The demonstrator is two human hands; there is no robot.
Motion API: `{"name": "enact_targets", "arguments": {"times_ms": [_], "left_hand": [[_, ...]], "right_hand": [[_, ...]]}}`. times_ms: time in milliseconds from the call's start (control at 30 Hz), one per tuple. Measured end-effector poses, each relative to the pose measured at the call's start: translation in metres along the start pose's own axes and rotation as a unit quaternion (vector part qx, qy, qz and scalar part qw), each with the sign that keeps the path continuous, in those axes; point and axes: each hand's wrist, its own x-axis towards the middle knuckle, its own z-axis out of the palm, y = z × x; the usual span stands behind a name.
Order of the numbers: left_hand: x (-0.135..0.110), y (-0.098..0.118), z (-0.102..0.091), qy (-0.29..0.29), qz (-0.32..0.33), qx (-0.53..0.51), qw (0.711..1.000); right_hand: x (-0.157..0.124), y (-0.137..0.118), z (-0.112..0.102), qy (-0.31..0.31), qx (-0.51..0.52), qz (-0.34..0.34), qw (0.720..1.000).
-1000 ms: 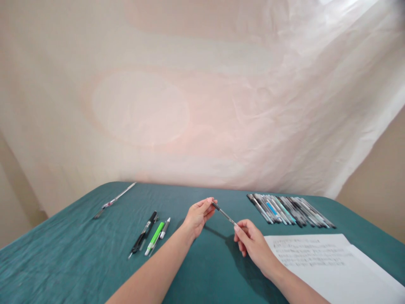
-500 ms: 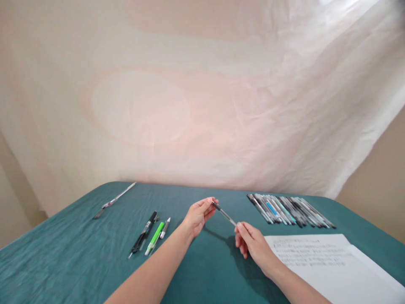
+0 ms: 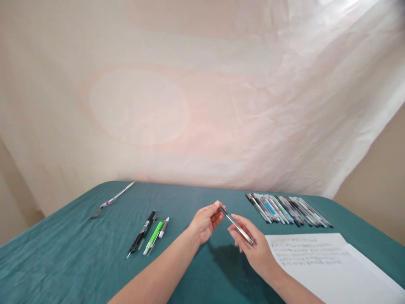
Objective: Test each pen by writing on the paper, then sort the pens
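A slim pen (image 3: pixel 234 223) with a dark end and a clear or silvery barrel slants between my hands above the cloth. The thumb and fingers of my left hand (image 3: pixel 205 223) pinch its dark upper end. Lower down, my right hand (image 3: pixel 255 247) grips the barrel, and the pen's lower end rests over the fingers near the palm. Left of my left forearm lie a black pen (image 3: pixel 141 234), a green pen (image 3: pixel 154 237) and a short grey-and-white pen (image 3: pixel 163 228).
A row of several pens (image 3: pixel 287 210) lies side by side at the back right. Near the right forearm is white paper (image 3: pixel 319 270) with handwriting. One long thin pen-like item (image 3: pixel 114 199) sits at the far left of the green cloth table (image 3: pixel 63 253). A pale sheet (image 3: pixel 202 93) hangs behind.
My right hand has shifted its hold further up the pen, so the lower end now shows over the fingers. The left hand and pen have moved slightly right and down.
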Motion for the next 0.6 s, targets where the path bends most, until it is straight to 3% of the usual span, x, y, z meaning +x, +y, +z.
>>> {"name": "enact_targets", "arguments": {"times_ms": [100, 200, 300, 367, 500, 600], "left_hand": [[-0.006, -0.012, 0.007, -0.034, -0.022, 0.025, 0.999], [-0.013, -0.020, 0.014, -0.098, 0.009, 0.092, 0.991], [-0.025, -0.025, 0.023, -0.167, 0.061, 0.248, 0.952], [-0.037, -0.028, 0.030, -0.216, 0.126, 0.398, 0.883], [-0.061, -0.036, 0.042, -0.341, 0.252, 0.616, 0.664], [-0.072, -0.042, 0.045, -0.386, 0.264, 0.678, 0.567]], "right_hand": [[0.002, -0.007, -0.005, 0.008, -0.056, -0.049, 0.997], [0.012, -0.016, -0.019, 0.041, -0.089, -0.086, 0.991], [0.025, -0.025, -0.046, 0.103, -0.121, -0.072, 0.985], [0.031, -0.028, -0.069, 0.139, -0.136, -0.050, 0.980], [0.027, -0.013, -0.120, 0.206, -0.067, -0.003, 0.976], [0.008, 0.008, -0.159, 0.251, 0.005, 0.044, 0.967]]}}
